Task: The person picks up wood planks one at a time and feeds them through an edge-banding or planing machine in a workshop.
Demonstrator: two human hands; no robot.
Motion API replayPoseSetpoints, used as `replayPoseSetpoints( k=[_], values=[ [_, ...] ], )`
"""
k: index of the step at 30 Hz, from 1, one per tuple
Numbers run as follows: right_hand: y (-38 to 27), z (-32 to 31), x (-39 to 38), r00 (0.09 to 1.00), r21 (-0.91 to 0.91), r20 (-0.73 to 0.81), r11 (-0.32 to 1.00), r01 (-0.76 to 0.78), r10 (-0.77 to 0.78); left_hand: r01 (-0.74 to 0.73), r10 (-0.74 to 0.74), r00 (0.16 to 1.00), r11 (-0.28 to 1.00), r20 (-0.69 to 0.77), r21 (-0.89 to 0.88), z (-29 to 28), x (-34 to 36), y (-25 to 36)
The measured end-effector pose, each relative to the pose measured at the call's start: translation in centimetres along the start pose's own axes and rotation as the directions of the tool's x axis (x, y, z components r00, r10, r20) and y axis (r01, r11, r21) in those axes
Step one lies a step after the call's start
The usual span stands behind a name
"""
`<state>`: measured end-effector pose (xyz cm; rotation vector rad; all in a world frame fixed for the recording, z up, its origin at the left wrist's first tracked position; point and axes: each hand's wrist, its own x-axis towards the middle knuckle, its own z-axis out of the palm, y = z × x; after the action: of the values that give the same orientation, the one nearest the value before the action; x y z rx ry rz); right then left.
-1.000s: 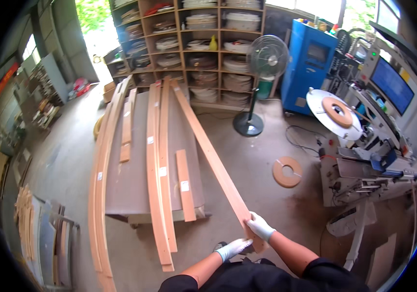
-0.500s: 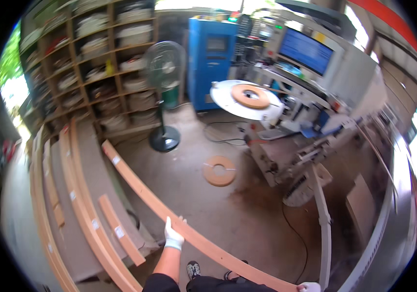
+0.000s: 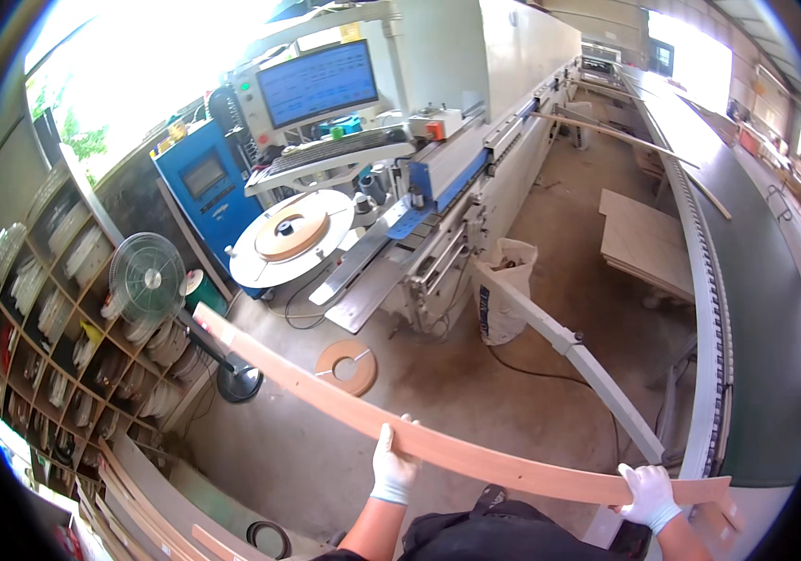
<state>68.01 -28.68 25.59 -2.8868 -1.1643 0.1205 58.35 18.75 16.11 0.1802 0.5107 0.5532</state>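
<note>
A long, narrow wood-coloured board (image 3: 512,467) stretches across in front of me, from the fan at the left to the conveyor at the right. My left hand (image 3: 395,465), in a white glove, is closed around it near the middle, thumb on the near face and fingertips over the far edge. Close to the board's right end, my right hand (image 3: 648,496), gloved too, grips it with the fingers wrapped over the top. The board hangs in the air above the floor, its far left end higher in view.
An edge banding machine (image 3: 452,238) with a monitor (image 3: 317,82) stands ahead. A coil of edging lies on its round white plate (image 3: 330,238); another coil (image 3: 345,366) is on the floor. Left are a fan (image 3: 148,280) and shelves (image 3: 54,374); right, a long conveyor (image 3: 765,346) and a grey bar (image 3: 569,346).
My view has swung right, bringing the conveyor and machine fully in. The board has come along in both hands. My right hand, at the lower edge before, now shows whole.
</note>
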Motion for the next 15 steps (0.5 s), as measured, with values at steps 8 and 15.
replayPoseSetpoints(
  k=[8,15],
  values=[
    [9.3,2.0,0.1,0.972,0.086,-0.015,0.969,-0.231,0.233,0.28,-0.294,0.956,0.916,0.007,0.288,5.1,8.7,-12.5],
    [14.1,0.3,7.4,0.876,-0.1,0.297,0.925,-0.367,0.38,0.526,-0.55,0.833,0.757,-0.057,0.388,6.5,14.8,-19.1]
  ],
)
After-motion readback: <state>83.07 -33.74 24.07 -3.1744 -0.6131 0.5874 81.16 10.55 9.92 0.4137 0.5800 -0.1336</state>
